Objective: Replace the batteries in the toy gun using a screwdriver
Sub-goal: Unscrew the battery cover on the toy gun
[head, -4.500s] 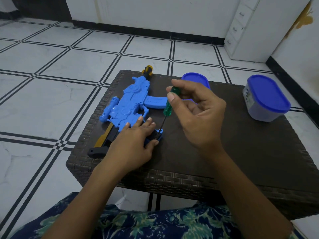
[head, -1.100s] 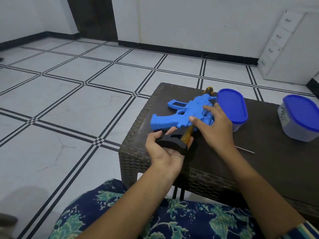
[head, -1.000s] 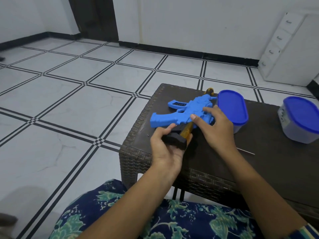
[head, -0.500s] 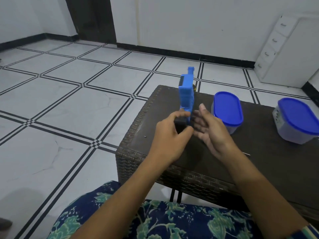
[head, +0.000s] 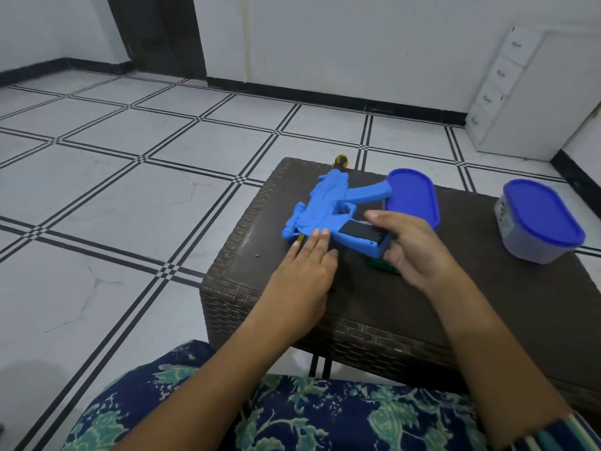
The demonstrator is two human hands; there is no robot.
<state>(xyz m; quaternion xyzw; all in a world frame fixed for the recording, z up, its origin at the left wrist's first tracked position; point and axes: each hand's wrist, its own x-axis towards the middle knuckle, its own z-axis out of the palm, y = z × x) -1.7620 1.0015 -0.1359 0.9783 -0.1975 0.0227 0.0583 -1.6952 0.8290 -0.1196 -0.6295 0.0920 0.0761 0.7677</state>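
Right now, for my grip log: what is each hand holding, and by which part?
Right hand grips the toy gun by its handle's end; left hand only presses its body.

One toy gun point(head: 320, 206) on one table point(head: 487, 288). Two blue-lidded tubs: the near tub point(head: 411, 193) at the gun's 3 o'clock, the far tub point(head: 541, 222) beyond it. One screwdriver point(head: 379, 264), partly hidden, at 5 o'clock. One small dark screw point(head: 257, 255) at 8 o'clock. Two hands: left hand point(head: 302, 271), right hand point(head: 413, 245).
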